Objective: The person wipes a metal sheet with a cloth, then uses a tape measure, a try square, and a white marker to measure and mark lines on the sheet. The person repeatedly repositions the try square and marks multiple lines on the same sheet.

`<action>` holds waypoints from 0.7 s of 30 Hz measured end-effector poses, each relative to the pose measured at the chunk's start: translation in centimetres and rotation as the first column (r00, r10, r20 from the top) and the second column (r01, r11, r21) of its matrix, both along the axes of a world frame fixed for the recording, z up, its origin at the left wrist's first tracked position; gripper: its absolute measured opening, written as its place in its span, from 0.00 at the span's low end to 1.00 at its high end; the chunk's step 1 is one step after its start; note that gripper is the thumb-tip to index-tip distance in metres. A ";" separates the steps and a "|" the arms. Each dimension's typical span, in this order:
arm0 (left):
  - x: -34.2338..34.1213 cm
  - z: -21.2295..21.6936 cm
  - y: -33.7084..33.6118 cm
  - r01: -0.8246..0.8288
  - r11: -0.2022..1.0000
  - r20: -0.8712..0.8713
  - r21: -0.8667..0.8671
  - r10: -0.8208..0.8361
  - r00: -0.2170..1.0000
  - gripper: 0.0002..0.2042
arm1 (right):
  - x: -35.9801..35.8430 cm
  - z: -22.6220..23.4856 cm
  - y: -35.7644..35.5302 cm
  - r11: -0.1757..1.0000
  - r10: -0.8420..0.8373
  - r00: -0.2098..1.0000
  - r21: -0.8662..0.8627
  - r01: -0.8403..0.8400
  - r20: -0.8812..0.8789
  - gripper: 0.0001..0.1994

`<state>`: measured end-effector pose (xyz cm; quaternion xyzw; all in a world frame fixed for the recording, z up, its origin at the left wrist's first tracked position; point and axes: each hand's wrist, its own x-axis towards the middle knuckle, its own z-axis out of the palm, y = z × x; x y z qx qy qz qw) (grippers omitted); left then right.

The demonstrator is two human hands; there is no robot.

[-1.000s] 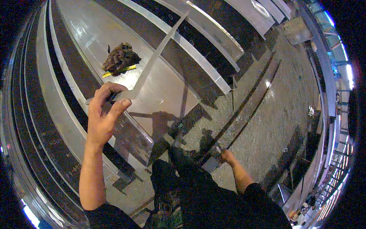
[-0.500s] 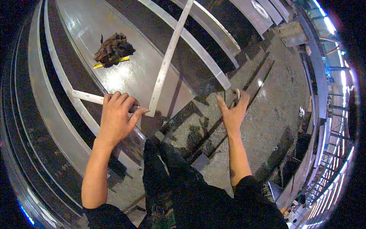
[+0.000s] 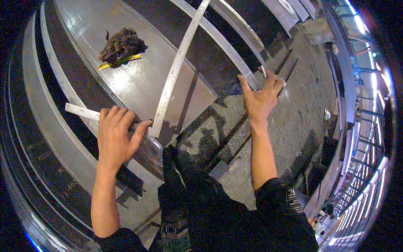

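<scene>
My left hand (image 3: 117,136) is closed round the short arm of a steel square (image 3: 168,86), an L-shaped ruler with graduation marks. Its long arm slants away to the far side over a flat metal plate (image 3: 145,40). My right hand (image 3: 262,97) is at the near end of a narrow steel strip (image 3: 228,54), thumb and fingers on either side of it; whether they touch it I cannot tell. A small white stick (image 3: 262,72), chalk-like, is tucked between its fingers.
On the plate lies a dark crumpled rag (image 3: 124,45) over a yellow tape-like strip (image 3: 107,66). Curved-looking steel strips (image 3: 40,101) run along the left. The rough, gritty floor (image 3: 294,113) stretches to the right, with a metal block (image 3: 319,31) at its far side.
My left hand has shifted nearer and a little left, and the steel square has moved with it. My right hand has moved farther out, to the end of the narrow strip.
</scene>
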<state>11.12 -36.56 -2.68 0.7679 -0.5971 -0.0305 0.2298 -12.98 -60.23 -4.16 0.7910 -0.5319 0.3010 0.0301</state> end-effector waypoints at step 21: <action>0.4 -0.5 0.4 -0.008 0.993 -0.059 0.120 0.015 0.998 0.14 | -2.5 -16.4 1.4 0.849 0.486 0.480 0.525 -0.060 -0.731 0.41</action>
